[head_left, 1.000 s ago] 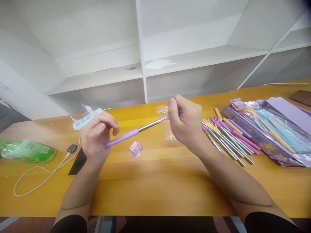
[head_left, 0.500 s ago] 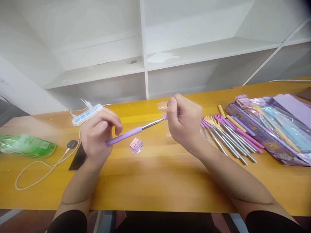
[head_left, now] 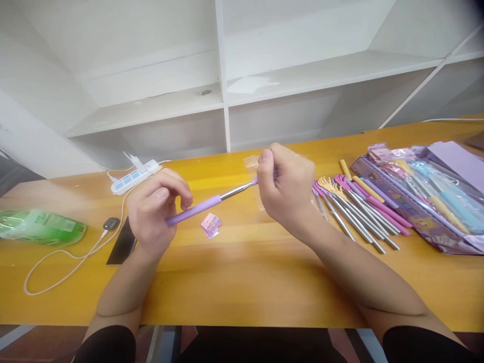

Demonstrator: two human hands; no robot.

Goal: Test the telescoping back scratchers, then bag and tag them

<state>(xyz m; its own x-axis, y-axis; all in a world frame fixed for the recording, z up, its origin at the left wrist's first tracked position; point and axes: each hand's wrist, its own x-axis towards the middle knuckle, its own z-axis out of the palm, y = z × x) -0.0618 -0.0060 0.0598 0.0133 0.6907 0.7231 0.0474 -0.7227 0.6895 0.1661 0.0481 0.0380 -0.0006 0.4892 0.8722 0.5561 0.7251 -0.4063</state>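
Note:
A telescopic back scratcher with a lilac grip and a short metal shaft is held between both hands above the table. My left hand is closed round the free end of the lilac grip, its index finger curled loosely. At the claw end, my right hand makes a fist that hides most of the head; a bit of purple shows at its edge. Under the scratcher lie several small pink and purple cards. Right of my right hand, several metal scratcher rods with pink and yellow claw heads rest in a pile.
Loose coloured grips lie by a purple box of wrapped scratchers. On the left are a power strip, a dark phone, a white cable and a green packet. White shelving stands behind the table.
Both hands keep their hold on the back scratcher, almost in the same place. The camera's view has shifted very slightly.

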